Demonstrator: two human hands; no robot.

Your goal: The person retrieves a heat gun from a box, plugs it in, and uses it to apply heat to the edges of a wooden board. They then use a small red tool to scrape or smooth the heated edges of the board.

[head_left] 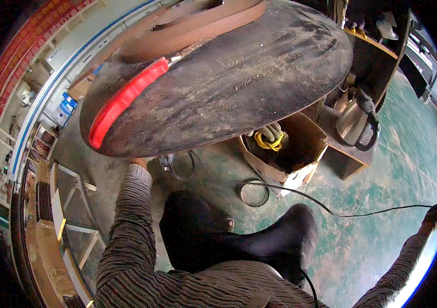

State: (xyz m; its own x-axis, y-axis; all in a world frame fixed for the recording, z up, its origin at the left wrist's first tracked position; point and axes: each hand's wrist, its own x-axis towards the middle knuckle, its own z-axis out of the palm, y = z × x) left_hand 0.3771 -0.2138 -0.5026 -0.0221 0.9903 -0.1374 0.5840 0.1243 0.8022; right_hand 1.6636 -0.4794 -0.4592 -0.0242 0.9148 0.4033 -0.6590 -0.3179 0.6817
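Note:
My left hand (138,161) is at the near edge of a dusty, dark oval board (259,77); its fingers are hidden beneath the rim. Far out to the right, my right hand (433,214) closes around the end of a black cable (342,214), though the dim picture edge blurs its fingers. From there the cable trails left across the floor to a loop. On the board lies a long red strip-shaped object (126,102) with a pale tip. Beyond it rests a coiled brown band (203,31).
Below the board's right side stands a cardboard box (308,138) holding a pale glove (271,131) and yellow cord (272,143). A steel kettle (353,120) with a black handle sits on a low wooden shelf (344,159). White metal framing (82,195) stands on my left.

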